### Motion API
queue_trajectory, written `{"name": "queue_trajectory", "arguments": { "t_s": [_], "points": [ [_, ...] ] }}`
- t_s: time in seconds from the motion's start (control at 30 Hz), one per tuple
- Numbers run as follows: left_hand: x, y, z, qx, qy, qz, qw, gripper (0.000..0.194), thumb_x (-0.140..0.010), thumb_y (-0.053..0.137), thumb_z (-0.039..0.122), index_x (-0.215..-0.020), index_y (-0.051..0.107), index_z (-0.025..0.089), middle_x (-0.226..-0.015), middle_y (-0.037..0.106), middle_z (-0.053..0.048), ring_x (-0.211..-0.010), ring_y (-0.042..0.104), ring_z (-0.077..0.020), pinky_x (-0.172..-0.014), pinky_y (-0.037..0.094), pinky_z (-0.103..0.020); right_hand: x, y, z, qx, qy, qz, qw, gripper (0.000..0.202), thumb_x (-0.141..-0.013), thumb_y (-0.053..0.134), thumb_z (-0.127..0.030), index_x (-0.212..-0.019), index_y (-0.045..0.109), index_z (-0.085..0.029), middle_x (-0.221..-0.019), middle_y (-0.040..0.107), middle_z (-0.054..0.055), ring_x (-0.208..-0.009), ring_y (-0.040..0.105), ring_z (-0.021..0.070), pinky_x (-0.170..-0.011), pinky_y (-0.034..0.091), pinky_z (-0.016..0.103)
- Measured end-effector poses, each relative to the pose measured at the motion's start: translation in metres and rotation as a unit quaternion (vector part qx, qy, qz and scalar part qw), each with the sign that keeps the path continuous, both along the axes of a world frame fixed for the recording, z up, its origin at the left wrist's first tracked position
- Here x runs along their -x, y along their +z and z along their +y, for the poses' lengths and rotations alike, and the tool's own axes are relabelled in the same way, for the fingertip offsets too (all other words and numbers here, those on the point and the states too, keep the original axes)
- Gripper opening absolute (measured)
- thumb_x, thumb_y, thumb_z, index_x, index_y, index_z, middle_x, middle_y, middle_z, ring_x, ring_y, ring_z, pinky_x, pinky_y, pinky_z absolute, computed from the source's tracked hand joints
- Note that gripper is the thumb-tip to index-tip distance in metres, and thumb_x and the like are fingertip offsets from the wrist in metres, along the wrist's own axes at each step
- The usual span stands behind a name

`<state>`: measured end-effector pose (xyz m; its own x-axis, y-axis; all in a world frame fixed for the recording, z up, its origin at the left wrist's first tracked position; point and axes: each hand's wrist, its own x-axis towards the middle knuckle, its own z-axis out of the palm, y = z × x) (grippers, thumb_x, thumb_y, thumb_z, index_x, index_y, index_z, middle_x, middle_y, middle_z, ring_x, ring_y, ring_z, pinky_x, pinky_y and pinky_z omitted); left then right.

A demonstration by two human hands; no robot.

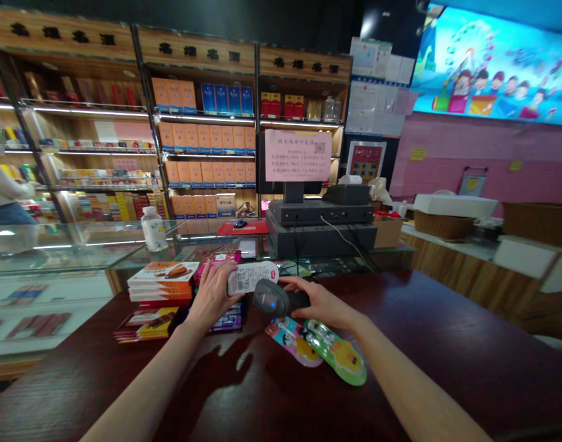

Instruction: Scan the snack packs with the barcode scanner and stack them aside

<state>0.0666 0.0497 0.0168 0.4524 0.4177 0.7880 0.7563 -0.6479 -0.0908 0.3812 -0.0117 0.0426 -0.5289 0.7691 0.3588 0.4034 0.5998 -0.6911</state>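
Observation:
My left hand (215,293) grips a white package card (252,277), its printed back with small text turned toward me. Closed around the handle of a dark barcode scanner (270,299) is my right hand (323,302); a blue light glows on the scanner. The scanner's head is right beside the card. Below my right hand, two cartoon-printed packs lie on the table: a blue and pink pack (295,344) and a green pack (338,355) with a yellow duck. Purple packets (226,318) are partly hidden behind my left hand.
Stacked boxes (163,281) and red-yellow packs (148,323) sit at left on the dark table (400,368). A white bottle (154,230) stands on the glass counter. A register (320,227) with a pink sign (298,156) is ahead. A person (8,184) stands far left.

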Motion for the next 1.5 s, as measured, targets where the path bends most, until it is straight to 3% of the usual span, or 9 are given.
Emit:
{"name": "queue_trajectory", "arguments": {
  "t_s": [0.2,0.43,0.63,0.83,1.1,1.37,1.5],
  "points": [
    [-0.002,-0.002,-0.002,-0.021,0.001,-0.010,1.000,0.060,-0.079,0.074,0.026,-0.130,0.043,0.022,-0.131,0.063,-0.013,-0.126,0.058,-0.0295,-0.119,0.029,-0.060,-0.001,-0.002,-0.001,-0.007,-0.014,-0.014,1.000,0.078,-0.074,0.078,-0.016,-0.144,0.050,-0.032,-0.120,0.070,0.003,-0.111,0.065,0.0232,-0.095,0.046,0.034],
    [0.002,-0.002,-0.001,-0.003,0.003,-0.002,1.000,0.060,-0.080,0.073,0.032,-0.131,0.043,0.022,-0.131,0.063,-0.013,-0.127,0.057,-0.0293,-0.120,0.026,-0.061,-0.008,-0.006,0.002,-0.015,-0.035,-0.001,0.999,0.082,-0.075,0.074,-0.014,-0.149,0.044,-0.033,-0.127,0.068,0.003,-0.114,0.064,0.0228,-0.101,0.044,0.036],
    [0.010,-0.004,-0.008,-0.009,0.000,-0.015,1.000,0.056,-0.083,0.071,0.035,-0.130,0.044,0.023,-0.131,0.063,-0.013,-0.125,0.058,-0.0296,-0.119,0.027,-0.061,-0.031,-0.028,0.015,-0.039,-0.139,-0.060,0.988,0.075,-0.075,0.072,-0.018,-0.145,0.050,-0.033,-0.127,0.070,0.001,-0.117,0.061,0.0255,-0.107,0.038,0.043],
    [0.022,-0.010,-0.015,-0.021,0.011,-0.018,1.000,0.055,-0.085,0.069,0.038,-0.132,0.044,0.024,-0.131,0.064,-0.014,-0.124,0.060,-0.0307,-0.118,0.029,-0.062,-0.046,-0.053,0.027,-0.031,-0.172,-0.103,0.979,0.073,-0.073,0.071,-0.020,-0.143,0.052,-0.031,-0.128,0.070,0.002,-0.118,0.063,0.0274,-0.106,0.038,0.044],
    [0.022,-0.011,-0.028,-0.008,0.003,-0.023,1.000,0.052,-0.086,0.069,0.040,-0.129,0.045,0.023,-0.132,0.064,-0.013,-0.127,0.058,-0.0297,-0.119,0.030,-0.060,-0.056,-0.070,0.043,-0.022,-0.183,-0.127,0.975,0.069,-0.067,0.069,-0.017,-0.135,0.060,-0.025,-0.132,0.069,0.007,-0.123,0.062,0.0286,-0.106,0.040,0.041],
    [0.028,-0.014,-0.035,0.002,-0.003,-0.030,1.000,0.054,-0.085,0.070,0.039,-0.130,0.044,0.023,-0.130,0.065,-0.013,-0.127,0.058,-0.0295,-0.118,0.031,-0.060,-0.059,-0.073,0.047,0.015,-0.171,-0.150,0.974,0.076,-0.063,0.066,-0.014,-0.138,0.058,-0.025,-0.123,0.073,0.006,-0.115,0.067,0.0286,-0.103,0.044,0.040],
    [0.031,-0.016,-0.040,0.008,0.004,-0.033,0.999,0.055,-0.085,0.070,0.040,-0.131,0.043,0.023,-0.131,0.064,-0.014,-0.126,0.059,-0.0295,-0.118,0.031,-0.060,-0.061,-0.067,0.044,0.035,-0.148,-0.131,0.980,0.081,-0.060,0.062,-0.009,-0.139,0.056,-0.023,-0.122,0.073,0.007,-0.115,0.066,0.0296,-0.107,0.042,0.046]
  ]
}}
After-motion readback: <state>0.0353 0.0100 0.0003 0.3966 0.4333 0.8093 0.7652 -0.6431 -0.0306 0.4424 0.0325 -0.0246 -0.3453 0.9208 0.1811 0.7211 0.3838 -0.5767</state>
